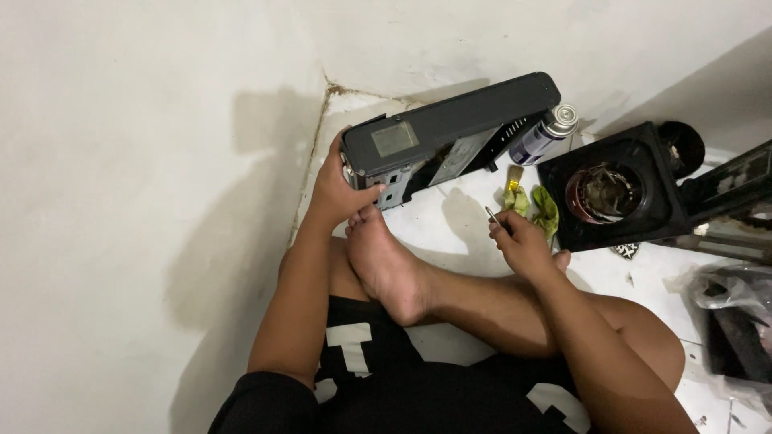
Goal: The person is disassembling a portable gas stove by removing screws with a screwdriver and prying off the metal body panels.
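My left hand [338, 191] grips the near end of a long dark grey metal casing [450, 120] that stands tilted on its edge on the white tiled floor, its open underside facing me. My bare foot [384, 261] rests just under that end. My right hand [521, 241] is closed around a small thin metal tool [490, 214], its tip pointing up, a little to the right of the casing. I sit cross-legged in black shorts.
A spray can [545, 133] lies behind the casing by the wall. A yellow-green cloth [532, 205] sits beside my right hand. A black square burner tray [615, 193] with a round rusty centre lies at right, with plastic bags [736, 321] nearer. White walls close in on the left.
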